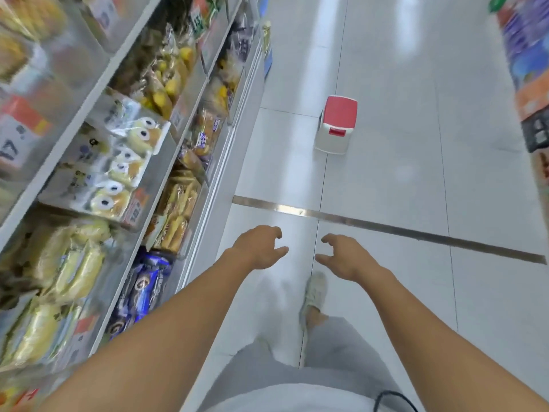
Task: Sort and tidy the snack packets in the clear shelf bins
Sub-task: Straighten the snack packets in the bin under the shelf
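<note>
snack packets (118,173): clear-wrapped rolls, yellow cakes, and blue packs near, low; blurred. lying heaped in clear shelf bins (154,162), tiered along the left shelving, running from near to far.

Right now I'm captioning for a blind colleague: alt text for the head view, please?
Both bare hands, left hand and right hand, reach forward holding nothing over a white tiled aisle. Clear shelf bins of snack packets line the left; a red-topped stool stands ahead.

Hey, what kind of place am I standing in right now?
Most likely a shop aisle: tiered shelves of clear bins holding wrapped snack packets, price tags on the bin fronts, and a small step stool on the tiled floor.
</note>
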`<action>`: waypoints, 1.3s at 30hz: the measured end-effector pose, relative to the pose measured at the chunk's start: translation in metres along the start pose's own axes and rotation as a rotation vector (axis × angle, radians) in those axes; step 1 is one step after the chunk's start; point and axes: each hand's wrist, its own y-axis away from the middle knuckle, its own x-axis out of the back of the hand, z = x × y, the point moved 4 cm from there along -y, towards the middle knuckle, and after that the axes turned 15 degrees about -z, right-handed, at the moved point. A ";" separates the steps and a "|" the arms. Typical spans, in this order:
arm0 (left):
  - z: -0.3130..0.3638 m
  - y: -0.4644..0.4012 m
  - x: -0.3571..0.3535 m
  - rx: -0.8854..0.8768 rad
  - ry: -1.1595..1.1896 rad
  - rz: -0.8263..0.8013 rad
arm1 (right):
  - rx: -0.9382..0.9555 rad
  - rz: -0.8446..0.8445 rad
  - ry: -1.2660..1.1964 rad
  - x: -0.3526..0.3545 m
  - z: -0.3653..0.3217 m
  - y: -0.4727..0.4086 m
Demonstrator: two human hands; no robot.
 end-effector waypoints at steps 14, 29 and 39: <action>0.014 -0.222 0.287 0.062 0.170 0.080 | 0.087 -0.107 0.114 0.322 -0.044 -0.247; -0.081 -0.432 0.559 0.089 0.285 0.023 | 0.064 -0.189 0.218 0.584 -0.166 -0.478; -0.120 -0.510 0.642 0.302 0.556 0.099 | 0.201 -0.338 0.388 0.699 -0.235 -0.624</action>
